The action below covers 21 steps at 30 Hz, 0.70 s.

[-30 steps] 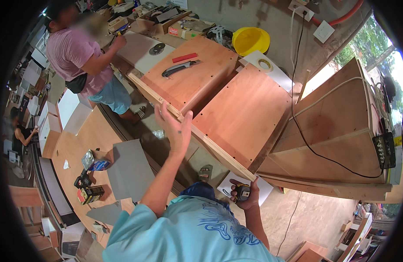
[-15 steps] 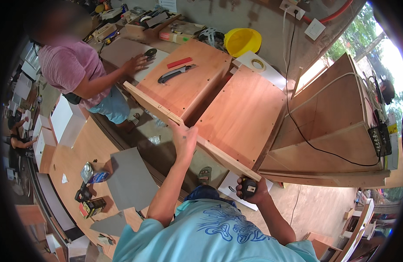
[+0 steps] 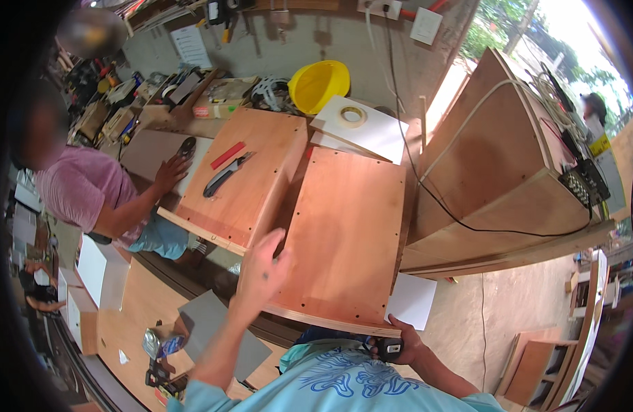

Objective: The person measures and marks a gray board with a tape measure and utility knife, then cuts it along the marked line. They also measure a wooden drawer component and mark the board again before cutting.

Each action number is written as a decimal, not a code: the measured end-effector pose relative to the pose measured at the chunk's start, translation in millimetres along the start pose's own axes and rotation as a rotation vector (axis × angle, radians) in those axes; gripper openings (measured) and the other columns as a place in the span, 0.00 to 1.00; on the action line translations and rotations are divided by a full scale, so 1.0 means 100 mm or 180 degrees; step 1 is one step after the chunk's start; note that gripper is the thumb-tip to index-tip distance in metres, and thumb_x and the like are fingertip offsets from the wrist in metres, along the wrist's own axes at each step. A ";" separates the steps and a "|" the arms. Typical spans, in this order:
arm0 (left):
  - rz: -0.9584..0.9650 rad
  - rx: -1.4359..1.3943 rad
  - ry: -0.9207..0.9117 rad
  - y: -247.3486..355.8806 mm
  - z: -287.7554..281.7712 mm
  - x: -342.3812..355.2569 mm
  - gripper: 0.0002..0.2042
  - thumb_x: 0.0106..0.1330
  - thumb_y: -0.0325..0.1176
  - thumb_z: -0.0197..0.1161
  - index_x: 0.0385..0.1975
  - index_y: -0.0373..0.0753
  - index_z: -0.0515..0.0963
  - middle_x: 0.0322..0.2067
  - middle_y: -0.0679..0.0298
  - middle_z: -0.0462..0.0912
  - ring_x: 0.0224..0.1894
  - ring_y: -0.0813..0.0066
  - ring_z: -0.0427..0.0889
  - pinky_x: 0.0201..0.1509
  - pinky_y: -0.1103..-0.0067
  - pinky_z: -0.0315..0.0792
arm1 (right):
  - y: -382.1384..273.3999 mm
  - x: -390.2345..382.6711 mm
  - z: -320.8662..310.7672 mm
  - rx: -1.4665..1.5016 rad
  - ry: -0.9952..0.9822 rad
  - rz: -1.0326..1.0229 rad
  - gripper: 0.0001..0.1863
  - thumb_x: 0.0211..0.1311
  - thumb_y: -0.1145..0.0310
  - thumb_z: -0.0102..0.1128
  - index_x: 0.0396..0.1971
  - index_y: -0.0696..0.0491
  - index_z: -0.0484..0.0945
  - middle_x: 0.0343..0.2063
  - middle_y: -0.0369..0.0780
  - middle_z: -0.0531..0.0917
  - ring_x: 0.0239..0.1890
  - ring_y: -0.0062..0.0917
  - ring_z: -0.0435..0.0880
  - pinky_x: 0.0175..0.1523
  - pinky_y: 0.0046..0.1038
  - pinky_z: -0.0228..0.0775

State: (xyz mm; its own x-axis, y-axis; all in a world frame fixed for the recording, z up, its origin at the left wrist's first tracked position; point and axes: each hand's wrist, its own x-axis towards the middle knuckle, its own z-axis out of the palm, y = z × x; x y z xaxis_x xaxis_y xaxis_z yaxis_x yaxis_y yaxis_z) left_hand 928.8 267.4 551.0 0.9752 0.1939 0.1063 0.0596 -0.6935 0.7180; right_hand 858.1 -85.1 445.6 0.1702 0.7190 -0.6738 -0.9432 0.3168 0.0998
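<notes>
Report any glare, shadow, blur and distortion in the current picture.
Head view: glare bleaches the outdoor opening at upper right; head view: shadow darkens the gap between the wooden boxes; head view: the pink-shirted co-worker's head is blurred; head view: fisheye distortion bends the edge of the lower-left table.

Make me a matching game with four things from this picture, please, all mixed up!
Things:
1. Curved plastic hard hat
2. Flat red strip
3. Round tan tape roll
4. Small black tape measure

Clues:
A. In the person's right hand
B. On a flat white board
C. Bright yellow
D. Beside the grey-and-black cutter

Pairs: 1-C, 2-D, 3-B, 4-A
</notes>
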 end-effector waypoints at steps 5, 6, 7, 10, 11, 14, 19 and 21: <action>-0.0773 -0.0589 0.0093 -0.88 0.84 1.69 0.31 0.62 0.52 0.61 0.55 0.29 0.72 0.54 0.48 0.77 0.54 0.60 0.77 0.54 0.68 0.72 | 0.05 0.05 0.00 -0.0218 -0.0239 -0.0198 0.35 0.64 0.36 0.44 0.59 0.49 0.70 0.38 0.49 0.80 0.36 0.38 0.80 0.42 0.41 0.72; -0.1002 -0.0888 -0.0449 -0.93 0.86 2.04 0.34 0.63 0.55 0.60 0.58 0.30 0.70 0.56 0.50 0.75 0.56 0.60 0.75 0.56 0.68 0.71 | 0.06 0.07 0.03 -0.0226 -0.0161 -0.0232 0.34 0.65 0.37 0.45 0.58 0.50 0.70 0.38 0.49 0.80 0.36 0.37 0.80 0.41 0.41 0.73; -0.1216 -0.1174 -0.1007 -0.96 0.90 2.32 0.36 0.63 0.57 0.59 0.61 0.32 0.68 0.59 0.51 0.72 0.58 0.60 0.73 0.59 0.68 0.70 | 0.04 0.10 0.02 -0.0227 -0.0084 -0.0282 0.33 0.65 0.39 0.45 0.57 0.50 0.70 0.39 0.49 0.80 0.36 0.37 0.81 0.41 0.41 0.74; -0.1806 -0.2454 -0.1024 -1.11 1.27 2.65 0.36 0.65 0.59 0.56 0.63 0.34 0.67 0.60 0.53 0.71 0.60 0.62 0.72 0.62 0.69 0.68 | 0.08 0.21 -0.11 -0.0165 0.0364 -0.0478 0.29 0.65 0.45 0.47 0.55 0.54 0.71 0.38 0.50 0.80 0.35 0.36 0.81 0.39 0.40 0.76; -0.1679 -0.2804 -0.1289 -1.15 1.33 2.67 0.35 0.66 0.59 0.55 0.62 0.35 0.67 0.60 0.54 0.72 0.59 0.62 0.72 0.62 0.69 0.68 | 0.11 0.23 -0.15 -0.0122 0.0401 -0.0550 0.28 0.65 0.48 0.49 0.54 0.55 0.71 0.38 0.49 0.81 0.35 0.36 0.82 0.38 0.40 0.76; -0.1454 -0.4033 -0.2185 -1.20 1.51 2.64 0.28 0.69 0.54 0.52 0.58 0.37 0.71 0.57 0.55 0.75 0.57 0.67 0.74 0.60 0.71 0.69 | 0.12 0.25 -0.18 -0.0052 0.0462 -0.0751 0.26 0.64 0.53 0.52 0.52 0.58 0.72 0.38 0.49 0.81 0.33 0.36 0.82 0.36 0.39 0.77; -0.0986 -0.4015 -0.1798 -1.37 1.47 2.70 0.19 0.68 0.46 0.56 0.47 0.37 0.78 0.43 0.60 0.83 0.44 0.72 0.81 0.50 0.76 0.75 | 0.17 0.29 -0.18 -0.0041 0.0426 -0.0790 0.26 0.64 0.54 0.54 0.53 0.58 0.71 0.39 0.48 0.81 0.34 0.36 0.83 0.39 0.40 0.78; -0.1075 -0.4085 -0.1790 -1.18 1.38 2.67 0.17 0.67 0.45 0.57 0.43 0.36 0.79 0.38 0.61 0.84 0.39 0.73 0.83 0.46 0.77 0.77 | 0.24 0.31 -0.22 0.0129 0.0720 -0.0906 0.25 0.64 0.57 0.55 0.54 0.58 0.71 0.41 0.48 0.82 0.37 0.37 0.83 0.39 0.41 0.79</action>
State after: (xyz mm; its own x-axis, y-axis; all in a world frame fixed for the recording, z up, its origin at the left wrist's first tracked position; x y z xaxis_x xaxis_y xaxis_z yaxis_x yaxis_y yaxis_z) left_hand 1211.4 305.8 399.8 0.9246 -0.2843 -0.2536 0.3662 0.4796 0.7974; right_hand 834.5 -68.5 411.3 0.3527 0.4450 -0.8232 -0.8543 0.5120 -0.0892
